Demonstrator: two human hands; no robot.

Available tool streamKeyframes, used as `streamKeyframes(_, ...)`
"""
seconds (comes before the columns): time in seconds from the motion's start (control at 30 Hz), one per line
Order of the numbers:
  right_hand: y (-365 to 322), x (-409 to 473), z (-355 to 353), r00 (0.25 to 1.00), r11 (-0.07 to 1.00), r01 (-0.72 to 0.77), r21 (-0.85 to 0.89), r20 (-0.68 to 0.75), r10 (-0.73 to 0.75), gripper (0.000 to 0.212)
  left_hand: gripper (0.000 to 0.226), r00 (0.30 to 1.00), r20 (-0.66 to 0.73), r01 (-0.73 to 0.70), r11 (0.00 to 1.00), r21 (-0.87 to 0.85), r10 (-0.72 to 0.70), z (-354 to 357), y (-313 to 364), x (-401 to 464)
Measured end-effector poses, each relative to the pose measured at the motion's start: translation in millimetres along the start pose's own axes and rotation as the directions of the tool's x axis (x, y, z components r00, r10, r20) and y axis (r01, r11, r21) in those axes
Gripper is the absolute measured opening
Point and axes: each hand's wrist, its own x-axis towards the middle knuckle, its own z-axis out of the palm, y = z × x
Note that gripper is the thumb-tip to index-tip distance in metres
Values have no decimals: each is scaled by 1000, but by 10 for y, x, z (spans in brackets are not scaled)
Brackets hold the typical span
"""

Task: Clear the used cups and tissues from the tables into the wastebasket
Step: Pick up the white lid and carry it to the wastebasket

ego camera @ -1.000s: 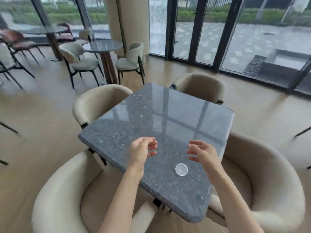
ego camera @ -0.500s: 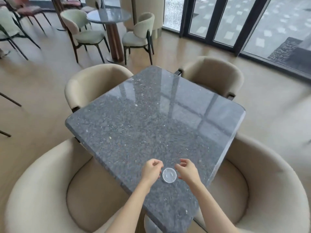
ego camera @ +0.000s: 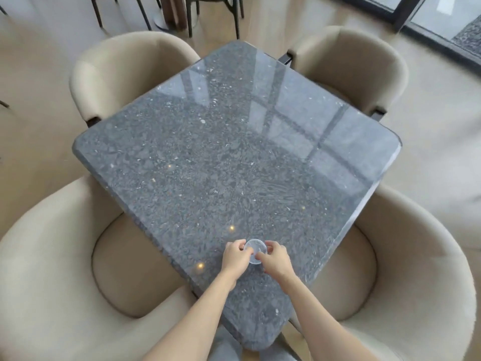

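Note:
A small clear plastic cup (ego camera: 255, 250) stands on the dark grey stone table (ego camera: 221, 152), near its front corner. My left hand (ego camera: 235, 257) grips the cup's left side with curled fingers. My right hand (ego camera: 274, 259) pinches its right rim from the other side. Both hands touch the cup, which sits between them and is partly covered by my fingers. No tissue and no wastebasket are in view.
Four cream upholstered armchairs ring the table: one at the near left (ego camera: 65, 269), one at the near right (ego camera: 416, 269), one at the far left (ego camera: 125, 63), one at the far right (ego camera: 351, 58). Dark chair legs (ego camera: 190, 14) stand beyond on the beige floor.
Both hands have closed in from either side of the cup and now hold it. The view has tilted down over the table.

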Motion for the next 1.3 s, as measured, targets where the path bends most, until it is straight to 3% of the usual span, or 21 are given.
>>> streamKeyframes(0.03,26,47,10,1000,1000,16,12,10,-16,65,28,1000,-17,3,1000,-19,-3,14,-7,6)
streamKeyframes(0.1,0,57,-12,998,999,40,36,39,-42,74,17,998,-66,7,997,-71,-11,-3,27,-46)
streamKeyframes(0.23,-198,-59,-157,988,987,127,98,71,-134,45,32,985,-174,-54,979,-198,19,-64,109,-111)
streamKeyframes(0.3,-309,-97,-235,974,971,204,124,79,-214,43,40,969,-245,-99,955,-281,29,-116,188,-202)
streamKeyframes(0.47,-737,-421,-266,912,912,369,180,119,-392,41,29,895,-443,-273,843,-463,46,-363,358,-692)
streamKeyframes(0.63,-1148,-960,-8,786,812,529,246,219,-579,36,37,747,-663,-495,706,-506,48,-749,337,-1315)
streamKeyframes(0.83,-1462,-1814,462,610,730,594,338,402,-682,34,30,623,-781,-641,554,-531,-27,-1303,52,-2163)
streamKeyframes(1.13,-1502,-3079,1579,365,692,620,370,645,-672,28,28,430,-886,-758,465,-458,-171,-2192,-1086,-3306)
streamKeyframes(1.3,-1312,-3830,2491,248,710,601,368,758,-603,29,26,412,-889,-793,402,-458,-201,-2781,-1982,-3993)
